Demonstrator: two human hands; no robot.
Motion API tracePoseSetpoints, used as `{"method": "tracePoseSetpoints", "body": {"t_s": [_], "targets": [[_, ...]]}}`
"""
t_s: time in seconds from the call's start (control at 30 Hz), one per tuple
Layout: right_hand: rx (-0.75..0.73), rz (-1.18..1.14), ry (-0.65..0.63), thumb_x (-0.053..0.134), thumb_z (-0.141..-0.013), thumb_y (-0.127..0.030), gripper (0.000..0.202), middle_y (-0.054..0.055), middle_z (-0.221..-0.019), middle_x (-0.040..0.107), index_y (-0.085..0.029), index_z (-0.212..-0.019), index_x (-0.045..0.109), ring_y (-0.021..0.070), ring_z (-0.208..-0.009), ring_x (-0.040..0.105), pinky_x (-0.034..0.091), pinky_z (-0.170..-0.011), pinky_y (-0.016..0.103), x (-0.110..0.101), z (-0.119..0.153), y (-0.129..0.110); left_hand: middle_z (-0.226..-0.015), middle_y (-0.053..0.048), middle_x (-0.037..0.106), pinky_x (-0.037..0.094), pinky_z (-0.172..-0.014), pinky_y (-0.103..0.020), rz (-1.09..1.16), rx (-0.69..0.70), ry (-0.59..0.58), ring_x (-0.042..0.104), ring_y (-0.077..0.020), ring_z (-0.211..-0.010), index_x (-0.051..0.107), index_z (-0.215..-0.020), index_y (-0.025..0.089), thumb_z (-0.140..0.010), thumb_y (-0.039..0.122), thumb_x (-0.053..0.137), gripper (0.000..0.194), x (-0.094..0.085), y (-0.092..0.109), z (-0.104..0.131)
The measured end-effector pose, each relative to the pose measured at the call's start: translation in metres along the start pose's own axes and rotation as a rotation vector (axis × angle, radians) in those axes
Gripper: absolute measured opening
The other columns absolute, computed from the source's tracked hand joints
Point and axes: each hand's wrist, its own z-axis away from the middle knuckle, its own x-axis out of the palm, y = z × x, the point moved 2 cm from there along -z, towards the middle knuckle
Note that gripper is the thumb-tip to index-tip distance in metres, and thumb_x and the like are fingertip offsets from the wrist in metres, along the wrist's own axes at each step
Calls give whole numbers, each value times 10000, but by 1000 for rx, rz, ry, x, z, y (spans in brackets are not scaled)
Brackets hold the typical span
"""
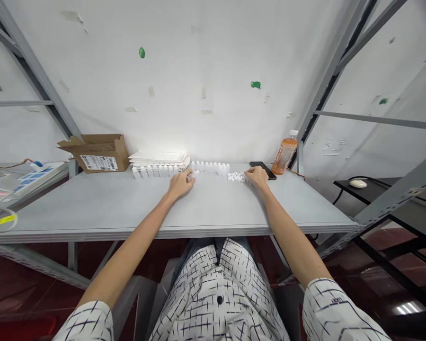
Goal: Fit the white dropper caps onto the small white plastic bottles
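Observation:
Near the back of the grey table, my left hand (181,183) is closed on a small white bottle (192,175), which lies tilted at its fingertips. My right hand (257,176) has its fingers pinched at the right edge of a pile of small white pieces (236,176); what it holds, if anything, is too small to name. A row of white bottles (211,167) stands between the hands at the back. Another row of white bottles (154,171) stands left of my left hand, in front of stacked white sheets (159,157).
An open cardboard box (101,154) sits at the back left. Behind my right hand lies a black phone (263,169), beside an orange drink bottle (285,152). Metal posts flank the table (213,213). A power strip (39,177) with cables is at the far left.

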Motion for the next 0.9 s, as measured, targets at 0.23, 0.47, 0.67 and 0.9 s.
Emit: {"method": "tracePoseSetpoints", "body": {"t_s": [0.23,0.47,0.67,0.9], "targets": [[17,-158,76,620,-834,-314,222,82,-962,779,-222,-924,801,263,-974,705,491,-799,311,-4,-2,4,-995,-49,757,471,-802,-305,-16,-7,8,689,-242,-959,672,-1119,225,-834,292,567,311,-3,3,0],[7,-372,175,602,-825,-321,223,72,-953,785,-201,-890,778,244,-918,705,500,-825,324,-5,-5,5,-976,-47,765,443,-716,-300,-46,-12,35,697,-253,-914,620,-1126,236,-852,336,544,301,-4,4,0],[-32,-577,199,572,-803,-348,286,102,-804,777,-132,-869,747,205,-776,698,527,-744,293,-1,-11,4,-912,-42,755,434,-708,-297,-39,-8,23,687,-245,-868,614,-1125,235,-843,310,544,299,-6,5,1],[-26,-689,164,614,-772,-327,232,108,-774,774,-126,-784,729,190,-729,698,535,-722,279,1,-12,3,-888,-48,741,433,-717,-301,-30,3,22,674,-245,-850,625,-1129,224,-847,304,540,305,-7,7,2]]}}
